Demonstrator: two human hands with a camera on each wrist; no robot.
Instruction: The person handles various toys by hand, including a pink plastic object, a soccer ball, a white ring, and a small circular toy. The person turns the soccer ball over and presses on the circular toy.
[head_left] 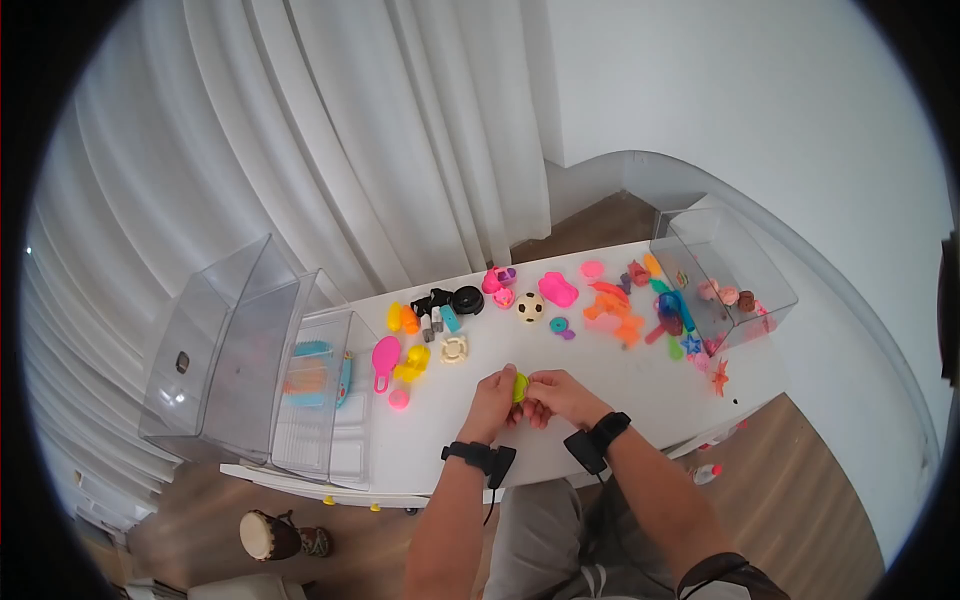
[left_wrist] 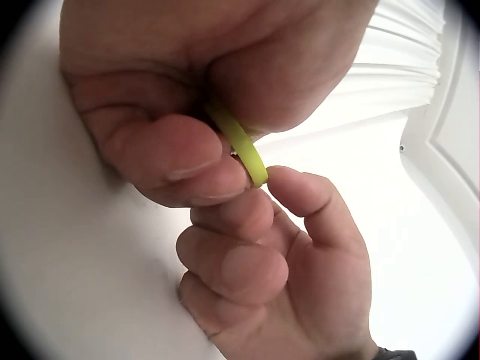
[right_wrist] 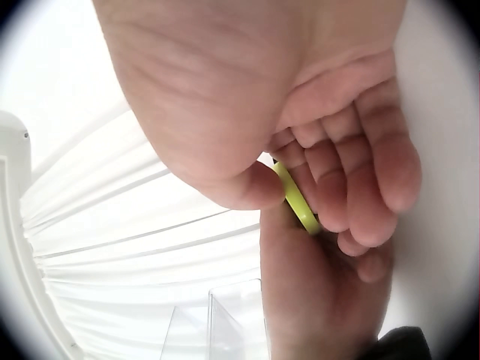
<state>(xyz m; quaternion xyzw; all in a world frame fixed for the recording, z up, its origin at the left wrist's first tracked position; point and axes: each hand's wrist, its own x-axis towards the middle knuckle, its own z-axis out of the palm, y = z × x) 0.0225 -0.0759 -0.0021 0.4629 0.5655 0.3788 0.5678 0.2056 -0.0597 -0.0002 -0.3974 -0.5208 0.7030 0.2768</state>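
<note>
Over the front of the white table (head_left: 560, 437) my hands meet around a small yellow-green disc (head_left: 520, 388). My left hand (head_left: 490, 406) grips it between thumb and curled fingers. With its thumb and forefinger at the edge, my right hand (head_left: 566, 398) pinches the same disc. The left wrist view shows only the thin rim of the disc (left_wrist: 244, 147), with its upper end hidden in the left hand. In the right wrist view the right thumb presses on the disc (right_wrist: 297, 199), and the other right fingers curl loosely below.
Toys are spread along the table's back, including a soccer ball (head_left: 530, 308), a pink hand mirror (head_left: 386, 362), a yellow duck (head_left: 412, 364) and a cream ring (head_left: 454, 349). Clear bins stand at left (head_left: 235, 375) and right (head_left: 765, 290). A drum (head_left: 270, 537) is on the floor.
</note>
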